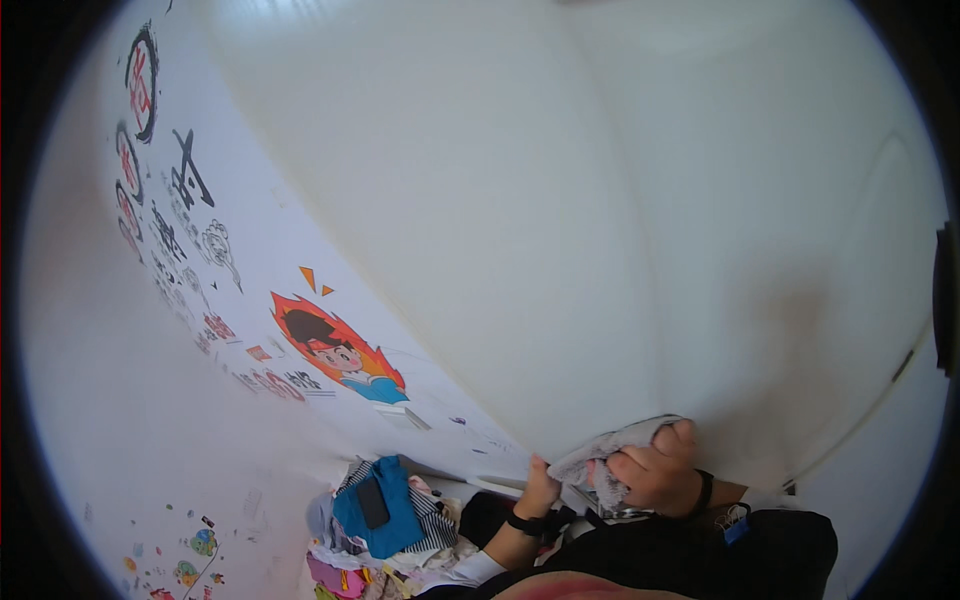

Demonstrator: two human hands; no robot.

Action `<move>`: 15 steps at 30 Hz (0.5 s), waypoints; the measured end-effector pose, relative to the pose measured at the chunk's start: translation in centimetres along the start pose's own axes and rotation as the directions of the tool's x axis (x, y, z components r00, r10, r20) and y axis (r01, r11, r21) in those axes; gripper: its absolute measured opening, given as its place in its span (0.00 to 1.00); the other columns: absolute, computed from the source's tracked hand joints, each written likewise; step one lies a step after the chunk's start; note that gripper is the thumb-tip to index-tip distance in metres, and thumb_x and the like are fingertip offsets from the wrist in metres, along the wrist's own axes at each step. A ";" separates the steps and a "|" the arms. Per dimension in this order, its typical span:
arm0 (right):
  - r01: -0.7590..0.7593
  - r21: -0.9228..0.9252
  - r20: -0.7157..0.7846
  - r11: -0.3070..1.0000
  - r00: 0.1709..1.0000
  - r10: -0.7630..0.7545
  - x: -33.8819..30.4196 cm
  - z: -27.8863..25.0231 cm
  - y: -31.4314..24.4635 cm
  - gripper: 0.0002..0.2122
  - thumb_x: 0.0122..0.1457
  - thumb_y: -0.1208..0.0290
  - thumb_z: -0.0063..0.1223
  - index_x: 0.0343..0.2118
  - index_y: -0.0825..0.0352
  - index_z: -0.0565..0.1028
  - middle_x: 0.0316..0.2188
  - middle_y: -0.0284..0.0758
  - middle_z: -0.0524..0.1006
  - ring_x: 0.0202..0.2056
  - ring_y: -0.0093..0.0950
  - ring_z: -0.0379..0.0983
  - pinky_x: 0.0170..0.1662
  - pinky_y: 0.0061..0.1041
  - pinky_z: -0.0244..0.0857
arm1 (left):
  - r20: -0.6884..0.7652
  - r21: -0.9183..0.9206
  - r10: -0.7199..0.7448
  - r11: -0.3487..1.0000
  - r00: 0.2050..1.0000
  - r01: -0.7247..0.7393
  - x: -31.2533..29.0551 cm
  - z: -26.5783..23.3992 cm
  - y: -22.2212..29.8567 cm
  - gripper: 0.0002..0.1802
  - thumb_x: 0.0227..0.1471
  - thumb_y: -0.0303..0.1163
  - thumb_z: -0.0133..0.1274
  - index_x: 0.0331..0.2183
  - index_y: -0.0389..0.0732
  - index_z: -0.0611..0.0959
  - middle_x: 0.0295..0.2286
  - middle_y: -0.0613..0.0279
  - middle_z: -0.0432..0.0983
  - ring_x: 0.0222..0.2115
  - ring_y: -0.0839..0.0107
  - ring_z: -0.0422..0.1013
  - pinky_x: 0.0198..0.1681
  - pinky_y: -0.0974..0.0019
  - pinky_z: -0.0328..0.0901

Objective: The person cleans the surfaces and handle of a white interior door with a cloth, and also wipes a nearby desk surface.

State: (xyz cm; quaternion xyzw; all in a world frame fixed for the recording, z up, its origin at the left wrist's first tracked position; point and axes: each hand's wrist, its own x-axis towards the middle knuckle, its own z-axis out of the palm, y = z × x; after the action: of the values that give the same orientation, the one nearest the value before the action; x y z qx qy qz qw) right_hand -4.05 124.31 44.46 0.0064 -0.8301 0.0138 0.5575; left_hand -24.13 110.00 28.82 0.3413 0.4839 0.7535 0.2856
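Dark clothing: black fabric of the person's own body [700, 555] fills the lower edge, with a small blue tag [737, 530] lying on it below the right wrist.
Right hand: the right hand [655, 465] is curled tight, fingers [683, 432] folded over a bunched grey-and-white patterned cloth [612, 450]; a black band [705, 492] circles its wrist.
Left hand: the left hand [540, 488] sits just beside the right, at the cloth's lower left end; it appears to pinch that end, though the fingertips are hidden by the fabric. A black wristwatch [522, 522] sits on this wrist, and a white cuff [470, 568] shows lower on the forearm.
Hands together: the two hands are close, nearly touching, both on the same cloth.
Cloth position: the crumpled cloth is held up between the hands, in front of the lower part of the wall, right of centre and low in the view.
Clothes pile: to the left of the forearm lies a heap of mixed garments [400, 550], with a blue garment bearing a dark patch [375, 505] on top, striped fabric beside it and pink pieces below.
Small stickers: little coloured stickers [195, 560] dot the white surface at lower left.
Cartoon picture: further up the wall is a cartoon figure with dark hair ringed by orange flames [335, 350].
Black markings: dark brush-like marks and red-and-black round emblems [140, 80] run up the left side.
White wall: a plain white wall [600, 200] fills the rest of the view, its edges bent by the lens.
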 end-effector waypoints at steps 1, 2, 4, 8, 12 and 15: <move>-0.004 -0.005 0.012 1.000 1.000 0.004 -0.3 -0.5 0.4 0.05 0.43 0.62 0.58 0.24 0.52 0.75 0.21 0.23 0.66 0.28 0.26 0.60 0.35 0.31 0.52 | -0.011 -0.043 -0.021 0.999 1.000 0.021 -0.1 0.6 0.4 0.39 0.64 0.58 0.32 0.57 0.32 0.66 0.54 0.50 0.68 0.55 0.60 0.65 0.59 0.55 0.60; 0.049 0.034 0.060 0.998 0.997 -0.051 -0.6 -0.9 1.0 0.04 0.44 0.63 0.57 0.23 0.52 0.75 0.21 0.23 0.66 0.28 0.26 0.61 0.35 0.31 0.52 | -0.018 -0.058 -0.022 0.998 1.000 0.021 -0.3 1.1 0.5 0.39 0.64 0.58 0.32 0.57 0.32 0.66 0.54 0.50 0.68 0.55 0.60 0.65 0.59 0.55 0.60; 0.120 0.120 0.172 0.985 0.975 -0.140 -0.9 -2.5 2.6 0.02 0.48 0.64 0.56 0.23 0.52 0.75 0.20 0.23 0.67 0.28 0.26 0.63 0.36 0.29 0.52 | -0.161 -0.001 0.085 0.996 0.983 -0.086 0.2 1.5 0.1 0.36 0.65 0.55 0.31 0.57 0.31 0.66 0.53 0.49 0.68 0.54 0.58 0.66 0.58 0.53 0.60; 0.145 -0.067 0.161 0.987 0.978 -0.132 -4.6 -7.9 8.4 0.08 0.50 0.64 0.59 0.19 0.54 0.72 0.19 0.25 0.64 0.27 0.28 0.62 0.34 0.31 0.51 | -0.318 0.096 0.183 0.982 0.930 -0.160 -0.3 0.5 -2.4 0.37 0.61 0.57 0.37 0.59 0.37 0.65 0.56 0.53 0.66 0.57 0.56 0.63 0.60 0.51 0.59; -0.018 -0.200 0.156 0.980 0.986 0.050 -6.2 -14.4 13.0 0.10 0.41 0.64 0.65 0.19 0.57 0.72 0.23 0.27 0.71 0.30 0.32 0.65 0.34 0.32 0.54 | -0.532 -0.075 0.120 0.979 0.838 -0.188 -0.8 -1.0 -4.2 0.32 0.62 0.51 0.32 0.58 0.38 0.68 0.55 0.54 0.67 0.56 0.55 0.64 0.59 0.50 0.60; -0.122 -0.252 0.010 0.960 0.992 0.129 -7.8 -17.2 17.0 0.09 0.40 0.68 0.65 0.19 0.59 0.72 0.26 0.30 0.74 0.31 0.35 0.67 0.36 0.33 0.56 | -0.471 -0.031 0.182 0.974 0.863 -0.223 0.3 -0.7 -3.3 0.33 0.64 0.50 0.29 0.58 0.37 0.67 0.56 0.54 0.67 0.56 0.56 0.63 0.60 0.54 0.59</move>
State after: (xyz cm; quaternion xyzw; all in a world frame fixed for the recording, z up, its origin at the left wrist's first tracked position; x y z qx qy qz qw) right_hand 14.43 141.73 43.44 -0.1164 -0.8311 -0.0561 0.5408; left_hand -24.52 111.07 25.59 0.1874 0.4673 0.8588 0.0949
